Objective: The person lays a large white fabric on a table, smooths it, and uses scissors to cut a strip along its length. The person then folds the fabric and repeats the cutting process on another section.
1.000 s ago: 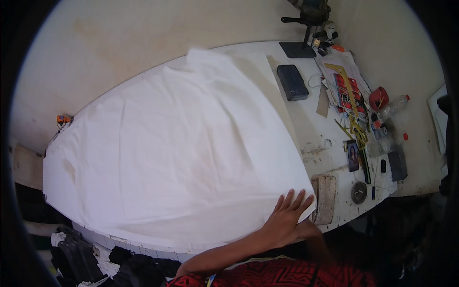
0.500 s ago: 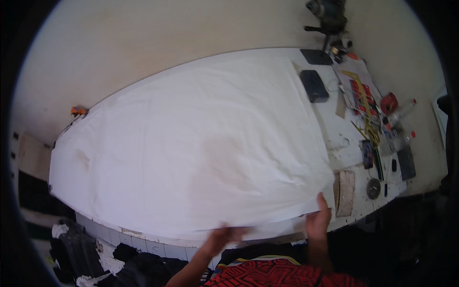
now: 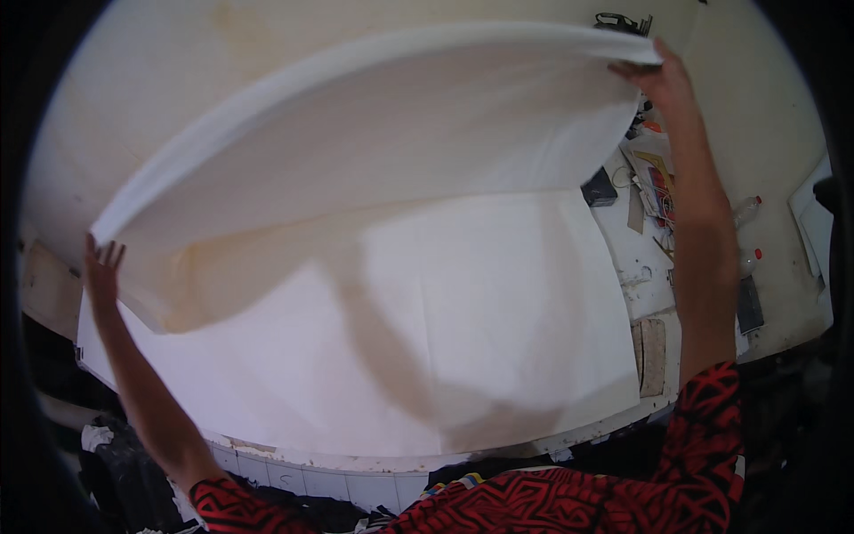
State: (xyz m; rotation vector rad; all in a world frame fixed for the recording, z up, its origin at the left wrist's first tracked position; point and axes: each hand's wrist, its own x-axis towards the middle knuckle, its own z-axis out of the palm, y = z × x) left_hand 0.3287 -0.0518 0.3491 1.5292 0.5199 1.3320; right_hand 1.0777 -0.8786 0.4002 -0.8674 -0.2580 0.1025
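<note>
A large white cloth is held up high by its near edge, bowed like a sail between my two widely spread arms. My left hand grips one corner at the far left, with some fingers stuck out beside the fold. At the upper right my right hand clasps the other corner, thumb and fingers pinching the edge. Under the raised part, another white layer lies flat over the table, crossed by shadows. Whether the two layers join at the back is hidden by the lifted cloth.
On the table's right side are a black box, a yellow ruler among papers, a worn brown-white block and a dark flat piece. Clear bottles lie beyond my right arm. Dark cloth is heaped below left.
Both hands have gone from the table's near edge up and outward, lifting the cloth's edge high towards the back wall. The flat layer beneath has come into view.
</note>
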